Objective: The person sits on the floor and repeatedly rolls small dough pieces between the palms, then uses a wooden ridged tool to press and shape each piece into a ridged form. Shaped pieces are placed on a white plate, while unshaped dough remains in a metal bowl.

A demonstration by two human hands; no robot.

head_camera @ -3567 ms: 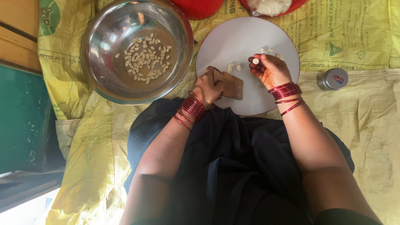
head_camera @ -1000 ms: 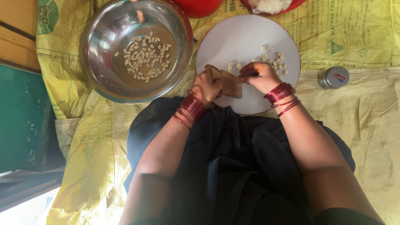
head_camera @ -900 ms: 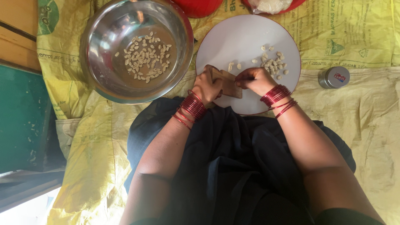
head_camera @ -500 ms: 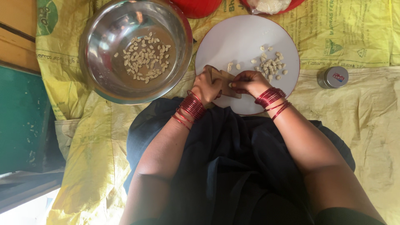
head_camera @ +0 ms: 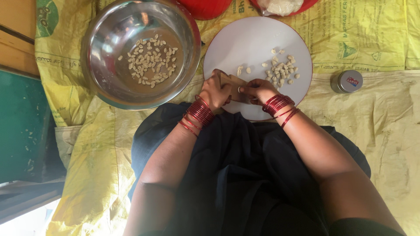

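Where the person sits on the floor, the ground is covered with yellow woven sacking [head_camera: 372, 131], creased and printed in green, and it runs under everything in sight. At about nine o'clock a green painted board [head_camera: 22, 131] edges the sacking, with bare wood [head_camera: 17, 39] above it at ten o'clock and a strip of bright daylight low at seven. A dark cloth [head_camera: 236, 175] lies across the person's lap at six o'clock. Just past it, at the centre, the left hand [head_camera: 215, 91] is curled around a small brown wooden block [head_camera: 232, 83], gripping it from the left, while the right hand [head_camera: 259, 90] pinches at the block's right end with thumb and fingertips drawn together; what sits between those fingertips is too small to make out. Both wrists carry stacks of red bangles [head_camera: 199, 113]. The block rests over the near rim of a white round plate [head_camera: 245, 43], and a loose heap of pale nut kernels [head_camera: 280, 70] lies on the plate at about one o'clock from the hands. At eleven o'clock stands a wide steel bowl [head_camera: 105, 78] with more kernels scattered in its bottom. A small round tin [head_camera: 348, 81] sits on the sacking at three o'clock, well apart from the plate. Two red vessels [head_camera: 205, 6] are cut off at twelve o'clock.
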